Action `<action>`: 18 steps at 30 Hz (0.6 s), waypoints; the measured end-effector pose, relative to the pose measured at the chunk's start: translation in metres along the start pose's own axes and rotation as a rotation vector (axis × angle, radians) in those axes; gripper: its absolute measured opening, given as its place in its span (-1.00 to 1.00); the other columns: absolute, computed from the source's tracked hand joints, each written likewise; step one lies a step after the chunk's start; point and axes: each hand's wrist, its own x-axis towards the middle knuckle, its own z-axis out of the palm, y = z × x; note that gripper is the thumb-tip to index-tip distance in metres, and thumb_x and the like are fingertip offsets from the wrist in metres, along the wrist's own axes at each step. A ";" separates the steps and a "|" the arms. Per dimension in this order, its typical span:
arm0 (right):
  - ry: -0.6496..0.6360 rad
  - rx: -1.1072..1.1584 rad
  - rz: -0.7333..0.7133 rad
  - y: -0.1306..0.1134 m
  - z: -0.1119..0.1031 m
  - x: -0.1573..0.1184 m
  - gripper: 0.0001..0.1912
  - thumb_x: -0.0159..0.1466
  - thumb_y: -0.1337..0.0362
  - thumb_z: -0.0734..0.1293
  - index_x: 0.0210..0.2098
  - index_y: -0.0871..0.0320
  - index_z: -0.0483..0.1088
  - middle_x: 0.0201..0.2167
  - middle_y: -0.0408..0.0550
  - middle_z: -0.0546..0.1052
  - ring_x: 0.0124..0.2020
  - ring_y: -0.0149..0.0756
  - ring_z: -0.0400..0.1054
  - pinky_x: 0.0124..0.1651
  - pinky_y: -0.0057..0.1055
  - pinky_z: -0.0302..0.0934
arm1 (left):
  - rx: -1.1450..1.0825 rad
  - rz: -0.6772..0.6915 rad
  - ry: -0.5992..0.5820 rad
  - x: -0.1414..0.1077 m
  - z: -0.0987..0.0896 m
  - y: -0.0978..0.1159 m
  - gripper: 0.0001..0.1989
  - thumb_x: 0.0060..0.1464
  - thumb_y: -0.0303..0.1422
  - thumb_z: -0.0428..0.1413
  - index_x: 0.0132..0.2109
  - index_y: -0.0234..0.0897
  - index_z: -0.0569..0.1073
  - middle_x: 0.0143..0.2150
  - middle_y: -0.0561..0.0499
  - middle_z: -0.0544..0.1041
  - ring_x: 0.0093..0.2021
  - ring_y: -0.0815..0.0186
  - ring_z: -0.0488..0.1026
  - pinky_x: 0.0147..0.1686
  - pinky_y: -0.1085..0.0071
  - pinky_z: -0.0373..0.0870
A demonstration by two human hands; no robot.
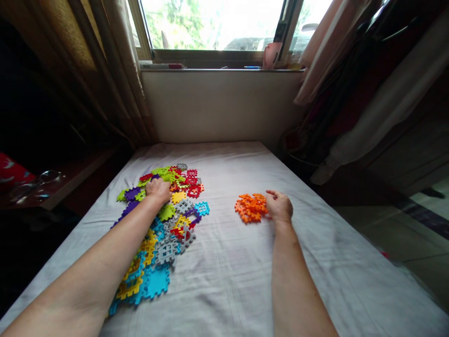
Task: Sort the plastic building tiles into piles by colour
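On the left of the sheet lies a long heap of notched plastic building tiles in blue, yellow, grey, purple, red and lime green. My left hand reaches into its far part, among green and purple tiles, fingers curled down and mostly hidden. A smaller pile of orange tiles sits apart near the middle. At its right edge is my right hand, closed, with thumb and forefinger toward the pile; what they pinch, if anything, is hidden. Among the nearby loose tiles are a blue window tile and a yellow tile.
A pale sheet covers the bed-like surface, which ends at a wall under a window. A pink cup stands on the sill. Left is a side table with glasses; clothes hang at the right.
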 end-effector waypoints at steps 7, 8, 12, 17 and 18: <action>0.006 0.027 -0.033 -0.007 0.001 -0.002 -0.61 0.13 0.26 0.22 -0.16 0.12 0.60 -0.14 0.03 0.57 -0.13 -0.19 0.42 -0.02 -0.34 0.28 | -0.094 0.041 -0.087 -0.006 -0.005 -0.017 -0.66 -0.08 -0.10 0.14 -0.17 -0.12 0.60 -0.07 -0.09 0.61 -0.04 0.06 0.50 -0.12 0.31 0.38; 0.009 0.039 -0.028 -0.007 0.002 -0.002 -0.61 0.13 0.26 0.22 -0.16 0.12 0.61 -0.14 0.03 0.57 -0.14 -0.19 0.42 -0.02 -0.34 0.28 | -0.121 0.050 -0.101 -0.006 -0.007 -0.021 -0.66 -0.07 -0.10 0.13 -0.19 -0.13 0.60 -0.10 -0.07 0.62 -0.07 0.10 0.52 -0.15 0.35 0.38; 0.043 0.095 -0.037 -0.009 0.003 -0.001 -0.63 0.11 0.24 0.22 -0.22 0.14 0.61 -0.17 0.04 0.59 -0.17 -0.18 0.43 -0.05 -0.33 0.29 | -0.229 0.093 -0.126 -0.010 -0.015 -0.033 -0.66 0.01 -0.11 0.07 -0.17 -0.17 0.58 -0.11 -0.01 0.62 -0.11 0.21 0.53 -0.20 0.45 0.38; 0.027 0.228 0.040 -0.006 0.003 -0.001 -0.55 0.10 0.24 0.18 -0.16 0.20 0.60 -0.40 -0.02 0.58 -0.41 -0.25 0.44 -0.27 -0.40 0.31 | -0.463 0.267 -0.033 -0.033 -0.026 0.002 -0.66 -0.03 -0.06 0.13 -0.22 -0.19 0.56 -0.13 0.00 0.61 -0.08 0.19 0.51 -0.11 0.39 0.40; 0.021 0.275 0.077 -0.005 0.003 -0.002 -0.53 0.10 0.25 0.17 -0.12 0.22 0.58 -0.45 -0.04 0.57 -0.49 -0.28 0.42 -0.34 -0.41 0.30 | -0.532 0.365 -0.009 -0.041 -0.027 0.019 -0.67 -0.05 -0.07 0.15 -0.23 -0.18 0.55 -0.11 0.01 0.60 -0.06 0.20 0.51 -0.07 0.39 0.39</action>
